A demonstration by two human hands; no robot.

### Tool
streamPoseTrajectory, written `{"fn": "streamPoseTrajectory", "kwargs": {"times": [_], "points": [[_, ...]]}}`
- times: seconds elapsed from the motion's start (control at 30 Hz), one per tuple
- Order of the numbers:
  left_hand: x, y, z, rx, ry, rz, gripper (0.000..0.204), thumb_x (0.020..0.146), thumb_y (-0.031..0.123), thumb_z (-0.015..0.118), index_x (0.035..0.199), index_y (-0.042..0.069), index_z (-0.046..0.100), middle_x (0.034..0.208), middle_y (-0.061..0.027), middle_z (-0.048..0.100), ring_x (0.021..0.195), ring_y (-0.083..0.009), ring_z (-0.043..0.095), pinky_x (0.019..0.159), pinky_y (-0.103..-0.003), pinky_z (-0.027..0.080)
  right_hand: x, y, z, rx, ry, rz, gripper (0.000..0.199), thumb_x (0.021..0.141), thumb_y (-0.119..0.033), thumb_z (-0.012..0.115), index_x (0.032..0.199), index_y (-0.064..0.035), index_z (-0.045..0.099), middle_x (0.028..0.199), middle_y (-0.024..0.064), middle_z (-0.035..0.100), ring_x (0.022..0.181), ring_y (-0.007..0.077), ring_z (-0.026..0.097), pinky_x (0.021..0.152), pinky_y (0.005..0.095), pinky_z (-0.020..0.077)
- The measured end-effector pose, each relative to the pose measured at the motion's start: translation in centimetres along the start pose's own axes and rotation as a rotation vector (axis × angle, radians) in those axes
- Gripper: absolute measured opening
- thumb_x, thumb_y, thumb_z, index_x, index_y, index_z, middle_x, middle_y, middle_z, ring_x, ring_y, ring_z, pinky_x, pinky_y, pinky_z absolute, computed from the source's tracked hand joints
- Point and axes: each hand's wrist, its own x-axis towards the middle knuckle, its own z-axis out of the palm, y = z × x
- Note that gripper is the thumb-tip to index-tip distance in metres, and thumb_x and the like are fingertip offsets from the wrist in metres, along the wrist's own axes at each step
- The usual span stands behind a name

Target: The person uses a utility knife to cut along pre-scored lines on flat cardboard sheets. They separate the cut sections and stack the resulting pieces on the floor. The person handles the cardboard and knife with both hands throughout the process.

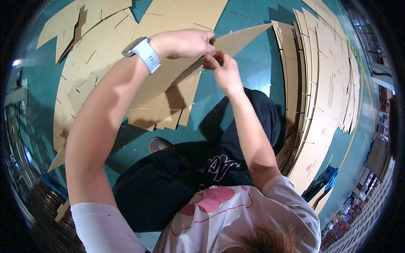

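Note:
I hold a flat brown cardboard box blank [168,84] up in front of me with both hands. My left hand [185,42], with a pale blue watch [141,50] on its wrist, grips the upper edge of the sheet. My right hand [221,67] pinches the same edge just beside it, under a long flap [244,36] that sticks out to the right. The two hands are almost touching. The lower flaps of the blank hang down toward my legs.
More flat cardboard blanks [84,38] lie spread over the teal floor [253,71] at the upper left. A tall pile of stacked blanks [329,92] stands at my right. My dark trousers [168,185] and one shoe [158,144] show below.

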Motion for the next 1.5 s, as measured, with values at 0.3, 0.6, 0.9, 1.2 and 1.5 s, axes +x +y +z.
{"fn": "streamPoseTrajectory", "kwargs": {"times": [0.3,0.6,0.9,1.2,1.5], "points": [[-0.7,0.5,0.2,0.026,0.060,-0.016,0.030,0.088,0.023,0.046,0.105,-0.001,0.050,0.092,-0.0195,0.060,0.083,-0.0285,0.057,0.078,-0.037,0.043,-0.2,-0.8,0.0,0.189,-0.063,0.082,0.022,0.090,-0.015,0.055,0.087,0.0066,0.055,0.077,0.0097,0.061,0.070,0.0146,0.060,0.067,0.0277,0.0505],[-0.1,0.9,0.1,0.032,-0.023,-0.016,0.033,0.083,0.026,0.047,0.103,0.000,0.052,0.092,-0.0202,0.059,0.083,-0.0283,0.056,0.078,-0.036,0.043,-0.6,-1.3,-0.2,0.240,-0.061,0.135,0.019,0.090,-0.012,0.054,0.089,0.0069,0.056,0.080,0.0097,0.061,0.072,0.0154,0.061,0.069,0.0285,0.0516],[-0.1,1.0,1.0,-0.029,-0.007,-0.087,0.042,0.083,0.029,0.045,0.109,-0.004,0.053,0.101,-0.0210,0.059,0.093,-0.0304,0.057,0.082,-0.036,0.043,-0.7,-1.4,-0.1,0.339,-0.056,0.231,0.022,0.090,-0.016,0.056,0.089,0.0059,0.057,0.081,0.0108,0.062,0.068,0.0185,0.062,0.066,0.0320,0.0541],[-1.2,1.9,1.9,0.062,0.050,0.042,0.034,0.084,0.024,0.040,0.093,-0.004,0.057,0.085,-0.0220,0.058,0.081,-0.0329,0.056,0.076,-0.041,0.044,-1.5,-4.6,0.5,0.101,0.029,0.294,0.017,0.086,-0.011,0.050,0.092,0.0036,0.056,0.074,0.0069,0.059,0.060,0.0160,0.057,0.053,0.0323,0.0513],[-1.8,1.8,2.4,0.096,0.082,0.149,0.035,0.084,0.026,0.039,0.088,-0.003,0.059,0.084,-0.0235,0.059,0.078,-0.0357,0.057,0.075,-0.042,0.043,-2.1,-2.7,2.3,0.152,0.265,0.152,0.010,0.083,-0.002,0.053,0.083,0.0059,0.058,0.072,0.0058,0.059,0.061,0.0099,0.049,0.053,0.0261,0.0376]]}}
